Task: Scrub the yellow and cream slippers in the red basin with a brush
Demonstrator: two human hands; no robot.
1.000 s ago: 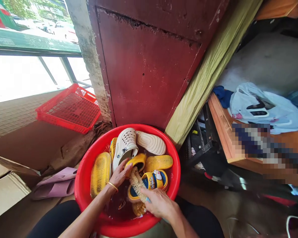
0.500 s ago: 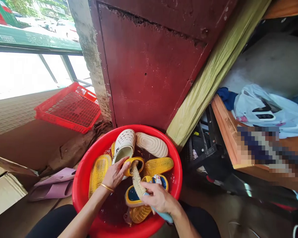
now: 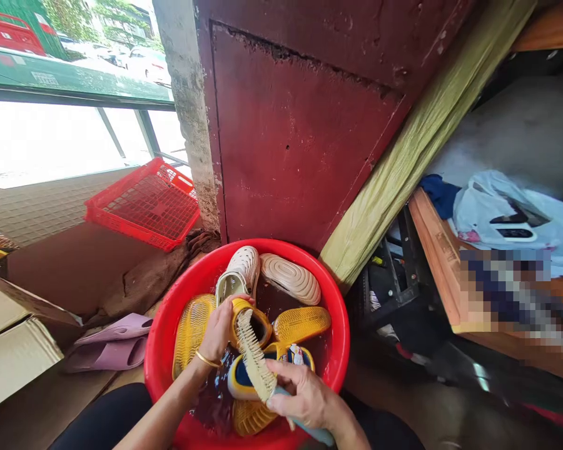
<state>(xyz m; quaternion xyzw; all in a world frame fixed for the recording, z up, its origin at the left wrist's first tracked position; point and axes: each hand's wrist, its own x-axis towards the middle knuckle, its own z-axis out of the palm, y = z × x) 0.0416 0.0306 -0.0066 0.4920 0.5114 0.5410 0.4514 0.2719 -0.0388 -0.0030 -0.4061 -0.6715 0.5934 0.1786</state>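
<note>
My left hand (image 3: 219, 329), a gold bangle at its wrist, grips a yellow shoe (image 3: 252, 320) with its opening turned toward me. In my right hand (image 3: 304, 395) is a brush (image 3: 253, 359) with pale bristles and a light blue handle; its bristled end lies at the shoe's opening. Both are over a red basin (image 3: 340, 325) of dark water. Around them in the basin are a white clog (image 3: 244, 265), an upturned pale sole (image 3: 291, 278), yellow soles (image 3: 303, 324) and a yellow-and-blue slipper (image 3: 240, 378).
Left of the basin are purple slippers (image 3: 115, 344), cardboard (image 3: 19, 362) and a red crate (image 3: 145, 206). Behind it stands a dark red door (image 3: 286, 125). At right, a wooden table (image 3: 438, 262) bears a plastic bag (image 3: 511, 212).
The yellow shoe is tilted more upright in my left hand. The brush has drawn back from inside it to its opening. The view has shifted slightly left.
</note>
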